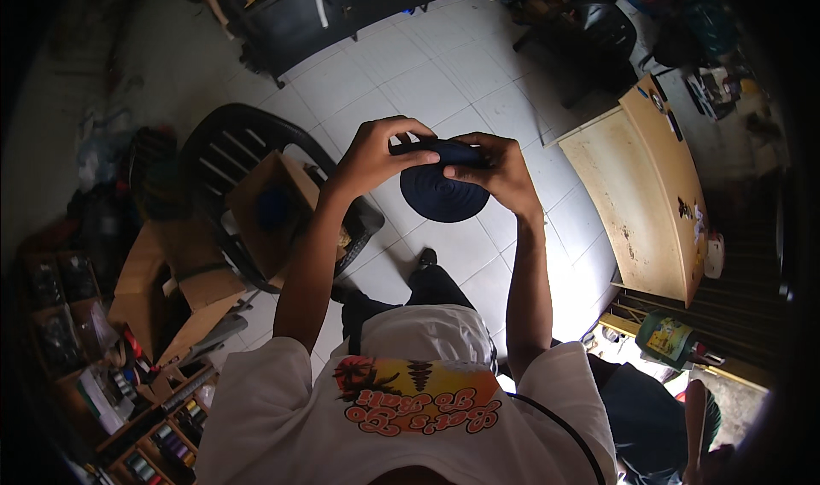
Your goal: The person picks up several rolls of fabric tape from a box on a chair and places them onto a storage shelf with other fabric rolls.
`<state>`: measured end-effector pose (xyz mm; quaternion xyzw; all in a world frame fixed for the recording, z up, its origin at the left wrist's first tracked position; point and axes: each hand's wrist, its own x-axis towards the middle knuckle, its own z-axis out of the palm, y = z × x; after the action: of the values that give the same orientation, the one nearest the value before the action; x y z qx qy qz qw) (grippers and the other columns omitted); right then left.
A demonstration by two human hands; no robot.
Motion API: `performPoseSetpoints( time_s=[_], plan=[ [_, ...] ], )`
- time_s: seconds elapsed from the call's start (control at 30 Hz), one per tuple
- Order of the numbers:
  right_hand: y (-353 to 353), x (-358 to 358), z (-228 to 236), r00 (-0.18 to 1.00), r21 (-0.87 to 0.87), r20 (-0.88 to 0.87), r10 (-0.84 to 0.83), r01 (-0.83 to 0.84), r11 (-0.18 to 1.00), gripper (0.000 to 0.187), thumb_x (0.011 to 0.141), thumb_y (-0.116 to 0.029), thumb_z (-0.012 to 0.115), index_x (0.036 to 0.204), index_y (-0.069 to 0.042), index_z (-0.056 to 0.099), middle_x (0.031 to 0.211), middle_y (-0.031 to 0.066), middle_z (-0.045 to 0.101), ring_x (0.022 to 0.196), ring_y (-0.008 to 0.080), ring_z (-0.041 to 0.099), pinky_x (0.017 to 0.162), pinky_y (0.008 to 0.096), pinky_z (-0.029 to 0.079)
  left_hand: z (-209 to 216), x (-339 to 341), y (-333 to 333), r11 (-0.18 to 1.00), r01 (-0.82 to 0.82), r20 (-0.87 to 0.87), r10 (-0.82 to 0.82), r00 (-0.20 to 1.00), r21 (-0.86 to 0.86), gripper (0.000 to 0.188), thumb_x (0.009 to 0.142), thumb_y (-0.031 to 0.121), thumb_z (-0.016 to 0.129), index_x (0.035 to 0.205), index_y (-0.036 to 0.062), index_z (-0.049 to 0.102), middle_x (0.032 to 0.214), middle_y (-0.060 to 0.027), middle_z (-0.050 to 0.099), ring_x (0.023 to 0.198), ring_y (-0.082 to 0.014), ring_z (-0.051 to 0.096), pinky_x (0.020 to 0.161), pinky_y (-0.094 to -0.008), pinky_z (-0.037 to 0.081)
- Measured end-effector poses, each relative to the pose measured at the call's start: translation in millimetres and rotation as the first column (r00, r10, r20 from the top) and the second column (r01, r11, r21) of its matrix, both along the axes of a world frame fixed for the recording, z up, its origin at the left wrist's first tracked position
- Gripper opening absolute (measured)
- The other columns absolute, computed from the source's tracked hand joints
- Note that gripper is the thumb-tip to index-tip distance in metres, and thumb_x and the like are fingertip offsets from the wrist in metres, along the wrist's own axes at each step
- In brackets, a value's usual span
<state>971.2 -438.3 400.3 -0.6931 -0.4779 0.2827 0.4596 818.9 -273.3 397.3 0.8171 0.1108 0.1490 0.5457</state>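
Note:
A dark blue roll of flat tape or ribbon (pixel 446 196), wound in a tight spiral, is held up in front of me over the tiled floor. My left hand (pixel 383 154) grips its upper left edge, the thumb lying across the front near the top. On the upper right, my right hand (pixel 502 171) is closed on the same roll, with the thumb pressed against its face near the centre. Part of the roll's upper edge is hidden by my fingers, and what the fingertips do behind it is out of sight.
To the left, a black plastic chair (pixel 220 143) bears an open cardboard box (pixel 295 178). Another open cardboard box (pixel 205 310) stands nearer, beside trays of thread spools (pixel 175 442). A wooden desk (pixel 615 203) is at right. Lower right, another person's arm (pixel 696 425) shows.

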Motion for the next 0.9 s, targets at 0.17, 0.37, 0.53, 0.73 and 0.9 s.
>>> performPoseSetpoints(
  time_s=[0.17,0.37,0.53,0.73,0.9],
  plan=[
    [-34,65,27,0.945,0.124,-0.209,-0.253,0.282,0.951,0.039,0.074,-0.018,0.08,0.103,0.004,0.067,0.084,0.0147,0.07,0.075,0.0199,0.067,0.072,0.0289,0.053,6,88,-29,0.999,-0.013,0.239,0.001,0.971,0.046,0.031,0.088,0.016,0.066,0.113,-0.0017,0.065,0.088,-0.0068,0.069,0.082,-0.0096,0.062,0.066,-0.023,0.049],
    [4,112,53,0.84,0.33,-0.304,-0.449,0.535,0.777,0.039,0.077,-0.019,0.078,0.107,0.004,0.067,0.086,0.0143,0.07,0.076,0.0194,0.067,0.074,0.0289,0.052,30,152,-22,0.953,-0.274,0.221,0.297,0.929,-0.129,0.036,0.094,0.028,0.059,0.111,-0.0032,0.065,0.097,-0.0138,0.07,0.088,-0.0168,0.065,0.078,-0.0269,0.049],
    [76,153,60,0.795,0.418,-0.32,-0.515,0.606,0.677,0.039,0.08,-0.02,0.075,0.108,0.005,0.065,0.094,0.0156,0.068,0.088,0.0202,0.065,0.086,0.0308,0.048,40,204,30,0.887,-0.415,0.273,0.457,0.846,-0.201,0.038,0.096,0.029,0.056,0.113,-0.0033,0.063,0.089,-0.0085,0.069,0.08,-0.0096,0.06,0.074,-0.0245,0.047],
    [188,206,48,0.698,0.521,-0.475,-0.535,0.714,0.469,0.038,0.087,-0.022,0.069,0.112,0.006,0.061,0.102,0.0133,0.065,0.096,0.018,0.059,0.091,0.0289,0.043,42,278,104,0.733,-0.469,0.274,0.642,0.716,-0.492,0.034,0.094,0.025,0.059,0.11,-0.0054,0.064,0.094,-0.0067,0.068,0.087,-0.0087,0.057,0.08,-0.0234,0.044],
    [274,243,60,0.725,0.446,-0.595,-0.347,0.657,0.608,0.035,0.085,-0.015,0.072,0.106,0.001,0.05,0.097,0.0121,0.062,0.089,0.0144,0.058,0.084,0.0257,0.044,64,322,189,0.663,-0.574,0.323,0.742,0.588,-0.48,0.042,0.095,0.031,0.057,0.12,-0.003,0.06,0.114,-0.0133,0.065,0.104,-0.0155,0.058,0.094,-0.0272,0.041]
  ],
)
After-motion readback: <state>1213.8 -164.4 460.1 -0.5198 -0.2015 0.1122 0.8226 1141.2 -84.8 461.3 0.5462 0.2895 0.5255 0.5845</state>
